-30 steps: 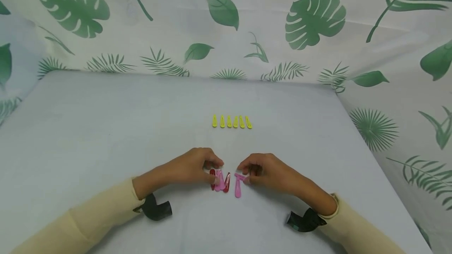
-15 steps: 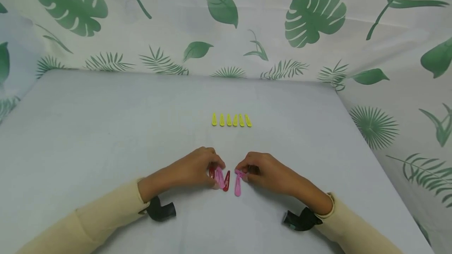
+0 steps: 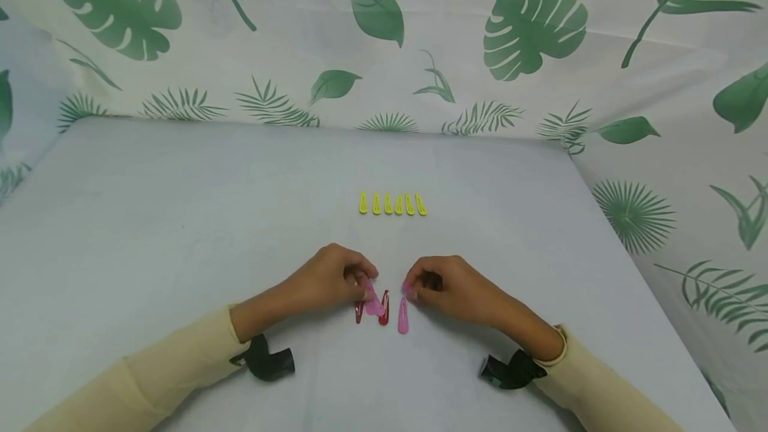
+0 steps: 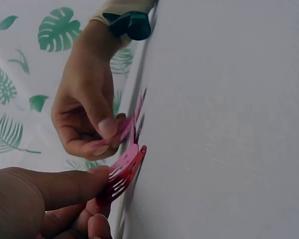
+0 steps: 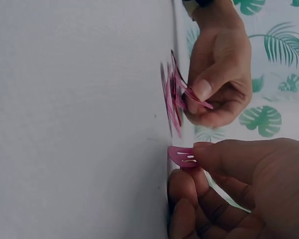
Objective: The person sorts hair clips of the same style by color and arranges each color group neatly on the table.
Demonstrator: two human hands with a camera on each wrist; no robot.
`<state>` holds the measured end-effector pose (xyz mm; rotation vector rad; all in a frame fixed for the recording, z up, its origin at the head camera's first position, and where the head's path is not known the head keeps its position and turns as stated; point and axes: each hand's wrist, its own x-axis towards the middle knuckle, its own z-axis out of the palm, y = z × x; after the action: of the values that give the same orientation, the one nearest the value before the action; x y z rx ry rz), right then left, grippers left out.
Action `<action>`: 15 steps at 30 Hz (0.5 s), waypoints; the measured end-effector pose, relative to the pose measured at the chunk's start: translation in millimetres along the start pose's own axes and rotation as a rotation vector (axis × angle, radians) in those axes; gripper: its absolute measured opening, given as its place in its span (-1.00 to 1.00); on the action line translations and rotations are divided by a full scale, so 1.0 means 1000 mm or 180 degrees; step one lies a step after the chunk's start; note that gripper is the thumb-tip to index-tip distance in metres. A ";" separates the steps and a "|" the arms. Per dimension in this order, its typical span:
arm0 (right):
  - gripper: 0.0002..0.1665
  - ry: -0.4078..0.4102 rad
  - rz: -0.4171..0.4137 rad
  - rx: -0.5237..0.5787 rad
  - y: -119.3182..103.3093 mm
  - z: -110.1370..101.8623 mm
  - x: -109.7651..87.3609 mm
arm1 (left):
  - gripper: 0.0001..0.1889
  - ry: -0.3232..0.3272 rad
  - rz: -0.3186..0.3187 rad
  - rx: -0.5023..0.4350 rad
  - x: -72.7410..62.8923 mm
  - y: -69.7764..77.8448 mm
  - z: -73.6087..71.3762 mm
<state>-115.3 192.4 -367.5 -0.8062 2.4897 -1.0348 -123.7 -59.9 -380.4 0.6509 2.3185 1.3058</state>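
My left hand (image 3: 327,282) pinches a pink snap hair clip (image 3: 373,304) between thumb and fingertips. Whether a second clip is in that pinch I cannot tell, since pink and red overlap there. Close around it lie two red hair clips, one (image 3: 359,313) partly under the fingers and one (image 3: 385,309) just to the right. Facing it, my right hand (image 3: 459,289) pinches another pink hair clip (image 5: 182,156) by thumb and forefinger, plain to see in the right wrist view. Below those right fingertips a pink clip (image 3: 403,317) lies lengthwise on the white table (image 3: 372,385).
Farther back, several yellow hair clips (image 3: 388,204) lie side by side in a row. A leaf-patterned cloth (image 3: 264,39) hangs behind the table and at its sides. Each wrist carries a black camera (image 3: 270,359).
The left hand has lifted and tilted the pink clip away from the red one on its left. The right hand's pink clip has turned up off the clip lying below it.
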 end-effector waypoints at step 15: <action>-0.89 0.0273 0.0020 0.0257 0.003 -0.002 0.004 | -0.82 0.0214 0.0292 -0.0440 0.004 -0.002 -0.011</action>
<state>-120.9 192.8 -369.0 -0.7441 2.5010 -1.1829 -133.2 -66.0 -377.5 0.6847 2.2493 1.5361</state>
